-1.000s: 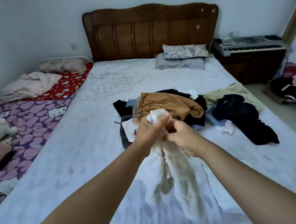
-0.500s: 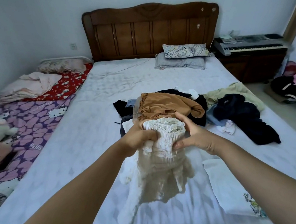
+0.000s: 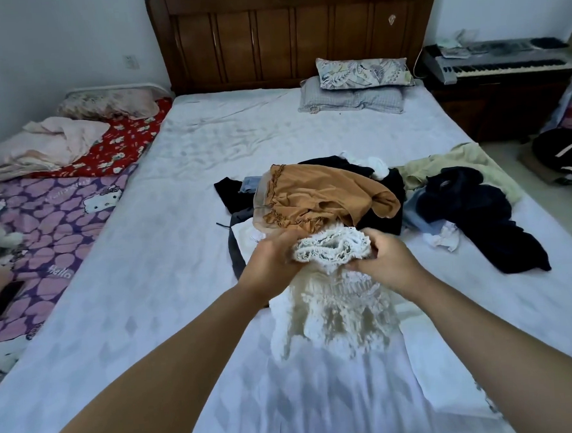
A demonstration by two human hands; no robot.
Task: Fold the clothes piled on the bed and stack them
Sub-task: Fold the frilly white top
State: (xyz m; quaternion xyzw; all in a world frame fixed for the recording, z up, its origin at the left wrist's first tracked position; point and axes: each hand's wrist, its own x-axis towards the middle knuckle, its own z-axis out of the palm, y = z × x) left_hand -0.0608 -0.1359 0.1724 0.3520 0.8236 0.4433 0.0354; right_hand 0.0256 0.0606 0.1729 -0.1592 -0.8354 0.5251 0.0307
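Note:
A white lacy garment (image 3: 336, 300) hangs above the bed (image 3: 148, 291), bunched at its top. My left hand (image 3: 271, 264) grips the left side of that bunched edge, and my right hand (image 3: 384, 260) grips the right side. The lower part drapes down toward me, blurred. Just behind my hands lies the clothes pile, topped by a brown ruffled garment (image 3: 320, 197) over black pieces (image 3: 358, 165). More dark clothes (image 3: 485, 217) and a pale green piece (image 3: 455, 162) spread to the right.
Two pillows (image 3: 357, 84) lie against the wooden headboard (image 3: 293, 31). A low mattress with patterned bedding (image 3: 43, 217) adjoins the bed's left side. A keyboard (image 3: 499, 59) sits on a cabinet at the right, with bags (image 3: 562, 156) on the floor.
My hands moved apart along the garment's top edge, spreading the bunched band. The hanging fabric swung and lifted. The view tilted down a little.

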